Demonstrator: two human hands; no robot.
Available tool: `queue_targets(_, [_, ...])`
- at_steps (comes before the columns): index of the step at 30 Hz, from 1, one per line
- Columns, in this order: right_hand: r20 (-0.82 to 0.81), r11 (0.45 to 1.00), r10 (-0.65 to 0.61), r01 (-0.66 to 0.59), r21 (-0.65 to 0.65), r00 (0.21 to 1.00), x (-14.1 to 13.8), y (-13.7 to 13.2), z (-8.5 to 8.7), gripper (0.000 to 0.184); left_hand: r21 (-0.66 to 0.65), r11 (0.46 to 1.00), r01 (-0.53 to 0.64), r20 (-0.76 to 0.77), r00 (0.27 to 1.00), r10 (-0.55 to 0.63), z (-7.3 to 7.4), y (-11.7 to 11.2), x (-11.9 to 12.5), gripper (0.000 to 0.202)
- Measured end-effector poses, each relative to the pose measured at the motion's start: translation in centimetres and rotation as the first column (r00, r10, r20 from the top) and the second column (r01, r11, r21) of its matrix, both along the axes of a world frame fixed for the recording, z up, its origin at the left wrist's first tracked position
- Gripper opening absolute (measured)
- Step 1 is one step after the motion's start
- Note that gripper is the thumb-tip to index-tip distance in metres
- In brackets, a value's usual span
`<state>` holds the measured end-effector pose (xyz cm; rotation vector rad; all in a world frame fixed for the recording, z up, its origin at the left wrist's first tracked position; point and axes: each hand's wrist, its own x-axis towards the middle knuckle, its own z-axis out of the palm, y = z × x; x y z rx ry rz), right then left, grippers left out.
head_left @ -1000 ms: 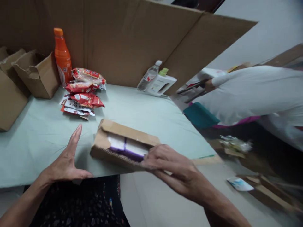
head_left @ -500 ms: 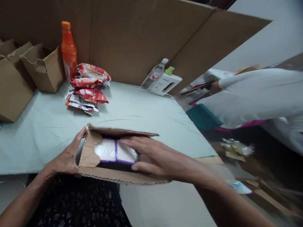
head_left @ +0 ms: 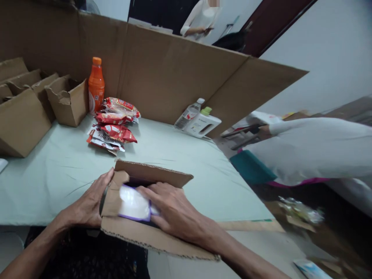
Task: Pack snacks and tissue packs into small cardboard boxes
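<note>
An open cardboard box (head_left: 162,242) sits at the table's near edge with its flaps up. Round its left end wraps my left hand (head_left: 87,199), thumb near the upper corner and part of the fingers hidden behind the side. Inside lie two white packs with purple edges; the left white pack (head_left: 135,203) shows well, while the right one is mostly covered. My right hand (head_left: 171,211) reaches into the box, its fingers and thumb bent round the right pack, fingertips by the seam between the two.
Behind the box lie stacked red snack packets (head_left: 119,133) beside an orange bottle (head_left: 96,87). Cardboard boxes (head_left: 23,120) stand at left. A clear bottle (head_left: 188,114) and a white jug (head_left: 203,124) lean on the cardboard wall (head_left: 174,73). A person in white (head_left: 314,147) is at right.
My right hand has shifted within the box and covers more of the right pack, its fingers more bent. The box has turned slightly. The view has tilted up, showing another person behind the wall.
</note>
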<state>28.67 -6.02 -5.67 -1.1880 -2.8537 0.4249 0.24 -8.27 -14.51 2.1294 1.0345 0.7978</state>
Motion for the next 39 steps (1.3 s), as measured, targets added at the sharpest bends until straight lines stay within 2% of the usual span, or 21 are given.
queue_targets(5, [-0.348, 0.998, -0.039, 0.053, 0.03, 0.937, 1.9, -0.5, 1.2, 0.051, 0.02, 1.0, -0.005, 0.04, 0.999, 0.004, 1.5, 0.3, 0.0, 0.131])
queue_targets(9, [-0.433, 0.978, 0.066, 0.027, 0.205, 0.899, 2.0, -0.3, 0.5, 0.045, 0.084, 0.996, 0.017, 0.022, 1.0, -0.019, 1.7, 1.2, -0.5, 0.133])
queue_targets(12, [-0.273, 0.96, 0.088, -0.009, 0.279, 0.958, 1.0, 0.0, 0.2, 0.043, 0.102, 0.994, 0.045, -0.03, 0.999, -0.042, 1.4, 1.5, -0.8, 0.123])
queue_targets(14, [-0.047, 0.976, 0.062, -0.051, 0.211, 0.997, -0.1, 0.3, 0.8, 0.038, 0.068, 0.995, 0.066, -0.082, 0.995, -0.06, 1.5, 1.3, -0.7, 0.121])
queue_targets(16, [0.164, 0.987, 0.082, -0.103, 0.12, 0.983, -1.2, 0.8, 1.7, 0.032, 0.029, 0.996, 0.085, -0.12, 0.989, -0.081, 1.8, 0.9, -0.5, 0.125])
queue_targets(17, [0.224, 0.987, 0.109, -0.133, 0.095, 0.969, -1.7, 1.0, 2.2, 0.028, 0.02, 0.996, 0.091, -0.125, 0.988, -0.088, 2.0, 0.8, -0.4, 0.127])
queue_targets(19, [0.236, 0.982, 0.145, -0.169, 0.082, 0.961, -2.1, 1.6, 3.0, 0.021, 0.022, 0.996, 0.087, -0.113, 0.99, -0.084, 2.3, 0.6, -0.4, 0.125])
queue_targets(21, [0.146, 0.984, 0.133, -0.149, 0.097, 0.98, -1.6, 1.9, 3.4, 0.014, 0.039, 0.997, 0.069, -0.1, 0.993, -0.065, 2.4, 0.6, -0.7, 0.121])
queue_targets(24, [-0.098, 0.986, 0.086, -0.071, 0.148, 0.991, 0.2, 2.1, 3.5, 0.018, 0.054, 0.997, 0.059, -0.099, 0.994, -0.053, 2.2, 0.8, -1.1, 0.121])
queue_targets(27, [-0.345, 0.973, 0.046, 0.036, 0.226, 0.938, 2.6, 2.2, 4.1, 0.017, 0.038, 0.999, 0.039, -0.054, 0.998, -0.037, 2.0, 1.2, -1.2, 0.128])
queue_targets(29, [-0.409, 0.963, 0.021, 0.092, 0.255, 0.912, 3.6, 2.2, 4.8, 0.014, 0.031, 0.999, 0.024, -0.037, 0.999, -0.023, 2.2, 1.4, -1.1, 0.128])
queue_targets(31, [-0.379, 0.969, 0.019, 0.076, 0.236, 0.925, 3.8, 2.2, 5.4, 0.018, 0.033, 0.999, 0.025, -0.041, 0.999, -0.024, 2.6, 1.6, -0.8, 0.122])
queue_targets(33, [-0.287, 0.985, 0.028, 0.023, 0.172, 0.957, 3.1, 2.2, 5.4, 0.033, 0.011, 1.0, 0.028, -0.041, 0.999, -0.028, 2.9, 1.7, -0.5, 0.117])
queue_targets(36, [-0.088, 0.998, 0.014, -0.008, 0.06, 0.996, 1.1, 2.5, 3.8, 0.051, -0.028, 0.999, 0.024, -0.026, 0.999, -0.025, 2.9, 1.6, -0.3, 0.119])
queue_targets(39, [0.067, 0.997, 0.036, -0.032, -0.065, 0.997, -1.0, 2.8, 1.7, 0.066, -0.024, 0.999, 0.029, -0.037, 0.999, -0.03, 2.4, 1.4, -0.3, 0.126])
